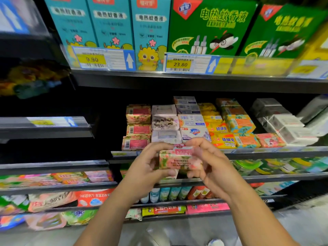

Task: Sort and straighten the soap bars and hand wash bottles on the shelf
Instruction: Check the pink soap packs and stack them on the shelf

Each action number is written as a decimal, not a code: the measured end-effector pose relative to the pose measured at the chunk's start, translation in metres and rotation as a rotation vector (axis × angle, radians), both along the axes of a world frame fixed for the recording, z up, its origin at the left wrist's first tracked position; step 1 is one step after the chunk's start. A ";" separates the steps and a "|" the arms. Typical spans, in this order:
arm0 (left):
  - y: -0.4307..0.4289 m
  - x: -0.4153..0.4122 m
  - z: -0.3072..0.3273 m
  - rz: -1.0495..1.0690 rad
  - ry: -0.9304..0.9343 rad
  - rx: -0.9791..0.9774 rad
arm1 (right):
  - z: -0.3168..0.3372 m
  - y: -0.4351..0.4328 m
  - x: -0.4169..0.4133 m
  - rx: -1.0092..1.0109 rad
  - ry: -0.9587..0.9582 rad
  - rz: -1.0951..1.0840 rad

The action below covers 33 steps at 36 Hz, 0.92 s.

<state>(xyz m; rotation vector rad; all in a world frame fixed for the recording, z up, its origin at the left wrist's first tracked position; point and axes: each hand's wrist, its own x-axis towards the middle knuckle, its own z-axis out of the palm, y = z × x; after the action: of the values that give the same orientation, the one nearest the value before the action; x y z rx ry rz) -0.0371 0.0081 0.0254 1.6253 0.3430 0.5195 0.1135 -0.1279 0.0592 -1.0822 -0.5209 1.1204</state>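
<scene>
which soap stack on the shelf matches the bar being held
The leftmost stack of pink-and-green floral paper-wrapped soap bars: same floral wrap as the held rectangular bar; the others are white, blue, yellow or orange.

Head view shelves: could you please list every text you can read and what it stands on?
"9.90": left price tag
"23.80": right price tag
"电热蚊香液": teal boxes, green box
"硫磺皂": yellow soap bars
"Safeguard": white soap bar
floral soap bar: print too blurred to read

Glossy floral paper wraps the soap bar [177, 159]; dark matt metal shelf [266, 151] edge
</scene>
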 end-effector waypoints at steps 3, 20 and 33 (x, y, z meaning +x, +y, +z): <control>0.002 0.003 0.001 0.059 -0.023 -0.031 | -0.001 -0.003 0.006 0.017 -0.034 0.105; -0.007 0.024 0.017 -0.046 0.045 -0.033 | 0.012 -0.003 0.038 0.017 0.033 0.067; -0.014 0.054 0.020 0.211 -0.096 -0.021 | 0.010 0.000 0.074 0.046 -0.361 0.145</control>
<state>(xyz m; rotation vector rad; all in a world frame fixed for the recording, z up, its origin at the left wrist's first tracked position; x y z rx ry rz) 0.0165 -0.0062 0.0452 1.5461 0.4490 0.7489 0.1872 -0.1280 0.0695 -1.2293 -0.9173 1.0352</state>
